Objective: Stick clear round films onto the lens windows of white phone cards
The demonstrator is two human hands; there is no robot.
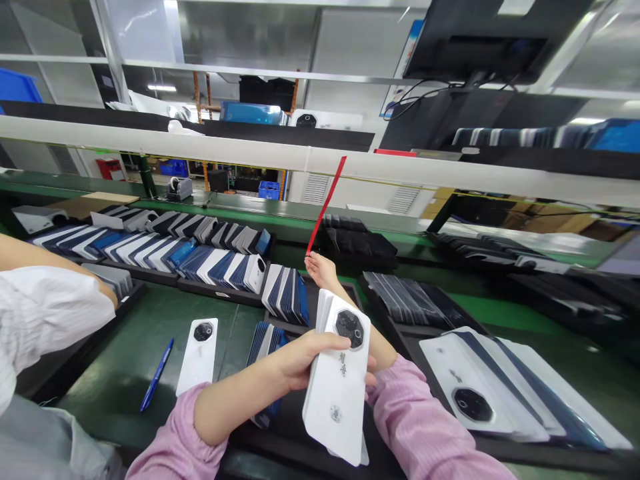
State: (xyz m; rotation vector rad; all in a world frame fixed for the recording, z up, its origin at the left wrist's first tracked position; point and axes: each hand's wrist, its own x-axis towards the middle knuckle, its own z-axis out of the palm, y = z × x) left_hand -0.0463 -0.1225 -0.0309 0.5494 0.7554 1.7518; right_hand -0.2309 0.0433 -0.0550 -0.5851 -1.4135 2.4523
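Observation:
My left hand is closed round a small stack of white phone back covers, its thumb lying by the round black camera area. The stack is tilted, and dark lettering shows on the top cover. Farther forward, my right hand pinches the lower end of a red strip, which rises to the white rail. Part of my right forearm is hidden behind the covers. On the green bench to the left lie a single white back cover and a blue pen.
Black trays of upright blue and white covers line the bench. At right, fanned-out covers rest in another tray beside striped dark pieces. A co-worker's white sleeve reaches in from the left. A monitor hangs above.

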